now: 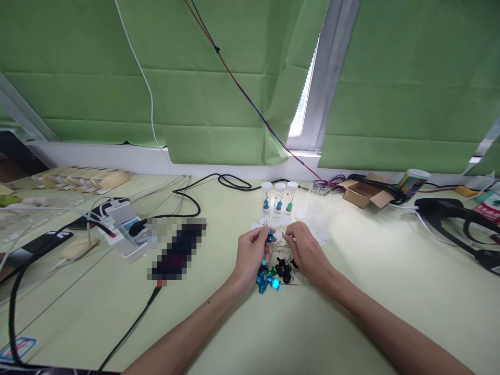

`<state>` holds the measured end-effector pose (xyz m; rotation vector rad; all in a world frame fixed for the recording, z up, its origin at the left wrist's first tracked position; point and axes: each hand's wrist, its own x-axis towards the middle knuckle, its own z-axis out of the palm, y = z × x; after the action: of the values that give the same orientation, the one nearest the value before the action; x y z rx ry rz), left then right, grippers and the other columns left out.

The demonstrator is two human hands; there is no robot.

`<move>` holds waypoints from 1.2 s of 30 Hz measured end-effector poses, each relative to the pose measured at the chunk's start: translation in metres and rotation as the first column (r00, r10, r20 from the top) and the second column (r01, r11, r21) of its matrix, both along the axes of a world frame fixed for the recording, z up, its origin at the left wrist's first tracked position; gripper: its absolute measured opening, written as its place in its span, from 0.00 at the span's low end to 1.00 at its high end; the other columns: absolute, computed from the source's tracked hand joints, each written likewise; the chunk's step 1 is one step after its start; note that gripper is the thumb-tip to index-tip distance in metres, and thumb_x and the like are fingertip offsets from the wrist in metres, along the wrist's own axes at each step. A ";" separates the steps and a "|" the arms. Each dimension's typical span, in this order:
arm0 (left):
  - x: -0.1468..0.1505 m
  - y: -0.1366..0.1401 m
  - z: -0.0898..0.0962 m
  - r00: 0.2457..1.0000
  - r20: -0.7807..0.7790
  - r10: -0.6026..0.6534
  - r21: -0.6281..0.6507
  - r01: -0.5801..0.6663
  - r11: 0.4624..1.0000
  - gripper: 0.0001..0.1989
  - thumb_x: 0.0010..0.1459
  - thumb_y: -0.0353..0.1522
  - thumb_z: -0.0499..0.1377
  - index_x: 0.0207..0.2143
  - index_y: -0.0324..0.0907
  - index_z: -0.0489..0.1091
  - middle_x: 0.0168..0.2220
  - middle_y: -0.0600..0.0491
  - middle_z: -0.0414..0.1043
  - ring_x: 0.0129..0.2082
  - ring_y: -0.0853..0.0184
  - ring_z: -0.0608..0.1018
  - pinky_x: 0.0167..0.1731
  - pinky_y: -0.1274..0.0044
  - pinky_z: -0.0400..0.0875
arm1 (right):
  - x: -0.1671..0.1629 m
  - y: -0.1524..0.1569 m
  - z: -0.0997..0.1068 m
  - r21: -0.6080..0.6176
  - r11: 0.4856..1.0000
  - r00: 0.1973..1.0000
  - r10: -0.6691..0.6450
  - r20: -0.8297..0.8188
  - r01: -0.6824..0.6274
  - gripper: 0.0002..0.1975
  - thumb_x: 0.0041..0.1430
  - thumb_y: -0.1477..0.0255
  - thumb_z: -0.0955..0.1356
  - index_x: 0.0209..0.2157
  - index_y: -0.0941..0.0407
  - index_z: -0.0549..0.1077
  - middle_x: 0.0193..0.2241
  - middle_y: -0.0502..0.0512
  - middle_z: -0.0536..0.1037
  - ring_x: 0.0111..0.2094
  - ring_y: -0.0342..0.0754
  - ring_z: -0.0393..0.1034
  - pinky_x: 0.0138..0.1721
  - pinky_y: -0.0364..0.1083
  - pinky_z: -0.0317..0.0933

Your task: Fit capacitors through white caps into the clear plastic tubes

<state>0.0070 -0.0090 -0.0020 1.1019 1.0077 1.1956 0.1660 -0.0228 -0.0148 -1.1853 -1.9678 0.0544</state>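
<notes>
My left hand (252,255) is closed on a small shiny blue part (270,236), held between thumb and fingers. To its right, my right hand (307,252) pinches something thin, too small to make out. Below the hands lie loose blue metallic parts (262,284), a green one (271,272), several black pieces (286,273) and thin metal pins (297,277). Three clear tubes with white caps (279,186) stand upright behind the hands; blue or green parts with thin rods are inside. Clear empty tubes (321,229) and white caps (274,222) are beside them.
At left are a power strip (127,232), a blurred dark device (177,252) on a cable, and cardboard pieces (82,178). On the right are an open small box (366,192), a printed can (413,182) and a black-framed object (449,219). Black cable (234,182) runs along the back.
</notes>
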 end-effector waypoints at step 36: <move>0.000 0.000 0.003 1.000 -0.014 0.003 0.011 -0.003 1.000 0.18 0.57 0.46 0.60 0.31 0.39 0.72 0.13 0.59 0.61 0.12 0.76 0.59 0.17 0.80 0.51 | 0.001 -0.004 -0.002 0.173 0.976 0.978 0.158 -0.134 -0.134 0.14 0.69 0.74 0.62 0.53 0.54 0.69 0.43 0.61 0.75 0.36 0.48 0.73 0.36 0.47 0.71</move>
<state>0.0071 -0.0091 0.0009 1.1188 1.0153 1.1983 0.1667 -0.0269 -0.0167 -0.9040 -1.8877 0.0542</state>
